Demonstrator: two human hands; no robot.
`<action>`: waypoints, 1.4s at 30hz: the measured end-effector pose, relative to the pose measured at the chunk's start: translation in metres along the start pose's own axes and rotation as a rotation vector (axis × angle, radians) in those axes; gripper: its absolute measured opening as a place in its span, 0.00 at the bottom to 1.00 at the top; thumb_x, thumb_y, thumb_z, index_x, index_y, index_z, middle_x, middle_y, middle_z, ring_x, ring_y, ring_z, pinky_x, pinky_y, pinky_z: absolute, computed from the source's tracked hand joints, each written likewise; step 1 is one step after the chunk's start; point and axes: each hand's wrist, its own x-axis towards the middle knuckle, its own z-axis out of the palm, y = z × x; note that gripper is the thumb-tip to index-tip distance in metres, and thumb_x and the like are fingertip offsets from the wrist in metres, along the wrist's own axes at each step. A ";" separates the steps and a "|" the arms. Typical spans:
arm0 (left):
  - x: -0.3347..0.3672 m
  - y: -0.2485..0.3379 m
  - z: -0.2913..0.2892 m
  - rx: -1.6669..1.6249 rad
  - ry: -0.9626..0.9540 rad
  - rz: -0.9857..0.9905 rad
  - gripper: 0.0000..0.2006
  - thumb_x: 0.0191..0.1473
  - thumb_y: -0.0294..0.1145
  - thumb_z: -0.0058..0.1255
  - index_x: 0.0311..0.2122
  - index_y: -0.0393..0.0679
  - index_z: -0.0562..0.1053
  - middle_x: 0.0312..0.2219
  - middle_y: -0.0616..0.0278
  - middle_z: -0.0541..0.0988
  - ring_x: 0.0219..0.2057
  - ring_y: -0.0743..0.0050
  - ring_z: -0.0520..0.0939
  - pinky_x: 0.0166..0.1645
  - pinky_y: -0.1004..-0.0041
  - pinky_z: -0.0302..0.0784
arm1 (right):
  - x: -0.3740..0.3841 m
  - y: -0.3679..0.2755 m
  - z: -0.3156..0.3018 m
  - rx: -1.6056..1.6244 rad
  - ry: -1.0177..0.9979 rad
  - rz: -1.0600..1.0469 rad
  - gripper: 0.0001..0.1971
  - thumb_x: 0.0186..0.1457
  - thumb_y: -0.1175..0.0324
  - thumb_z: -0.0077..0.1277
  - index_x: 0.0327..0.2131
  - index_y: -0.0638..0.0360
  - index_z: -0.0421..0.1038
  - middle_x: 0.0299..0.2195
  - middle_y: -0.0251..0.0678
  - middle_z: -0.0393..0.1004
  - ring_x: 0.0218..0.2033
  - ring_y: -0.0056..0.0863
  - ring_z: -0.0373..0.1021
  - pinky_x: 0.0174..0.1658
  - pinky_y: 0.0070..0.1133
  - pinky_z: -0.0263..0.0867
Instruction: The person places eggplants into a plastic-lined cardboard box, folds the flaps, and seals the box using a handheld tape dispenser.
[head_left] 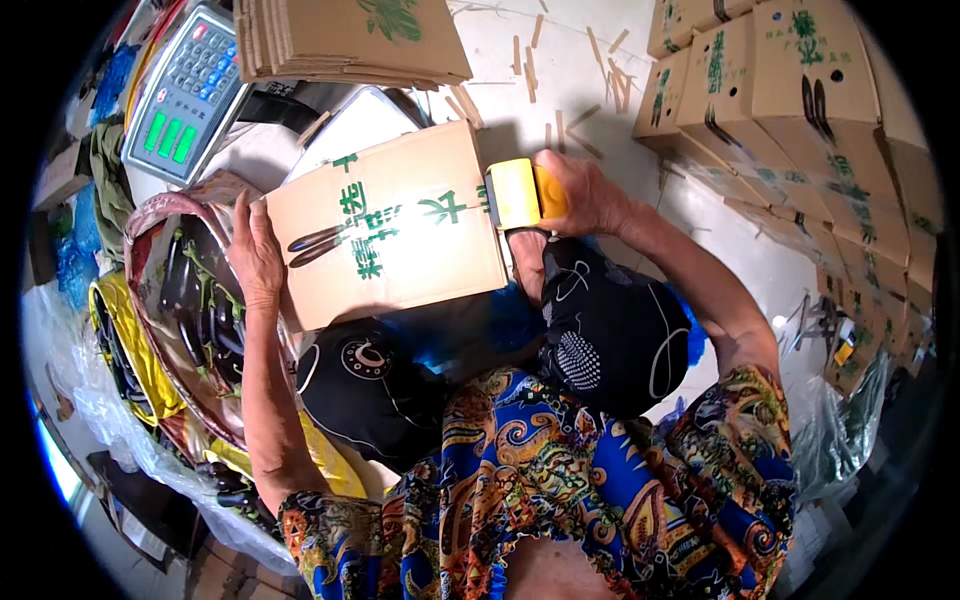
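Note:
A closed cardboard box (430, 265) with green printing and a picture of eggplants lies tilted across my knees. My left hand (257, 255) rests along its left end, fingers stretched out and pressed flat against it. At the box's right end, my right hand (578, 195) is wrapped round a yellow tape dispenser (518, 193), which touches or nearly touches the box edge. A strip of clear tape seems to run along the box, though glare makes this hard to see.
Eggplants (205, 300) fill a lined basket (135, 235) at my left, beside a scale display (185, 95). Flattened cartons (350, 40) are stacked ahead, partly above a white scale platform (360, 125). Packed boxes (815, 75) rise at the right. Cardboard strips (620, 80) litter the floor.

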 end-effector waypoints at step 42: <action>0.002 -0.013 0.007 -0.344 -0.133 -0.171 0.25 0.64 0.47 0.34 0.52 0.33 0.68 0.45 0.43 0.75 0.47 0.55 0.76 0.53 0.65 0.68 | 0.025 0.040 0.096 -0.755 -0.484 0.348 0.12 0.47 0.63 0.53 0.36 0.53 0.79 0.38 0.33 0.78 0.42 0.32 0.74 0.35 0.40 0.71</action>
